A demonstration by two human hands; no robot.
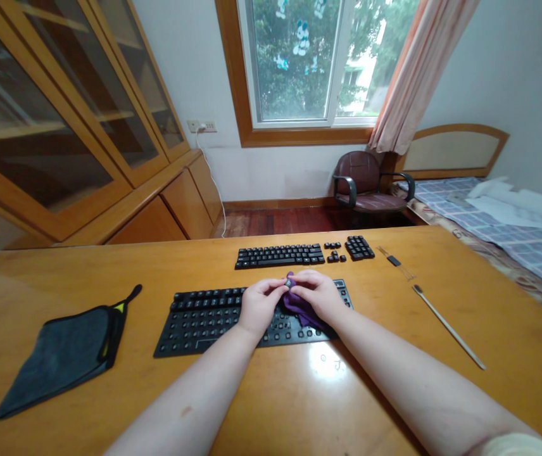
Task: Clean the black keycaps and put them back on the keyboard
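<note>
Above the black keyboard base (185,329), my two hands meet fingertip to fingertip. My left hand (262,304) pinches a small keycap (289,283), its underside seemingly turned up. A purple cloth (302,309) is gripped in my right hand (317,292), bunched against the keycap and hanging down over the keyboard. Most of the base shows bare switches, while its top rows at the left still carry caps. Behind it lie removed black keycaps (278,255), set out in rows, with a number-pad block (359,247) and small clusters to the right.
A folded dark grey cloth (69,342) with a black loop lies at the left. On the right are a wire keycap puller (394,260) and a thin long-handled brush (449,326). Beyond the desk (180,405) stand a chair (363,180) and a bed (489,209).
</note>
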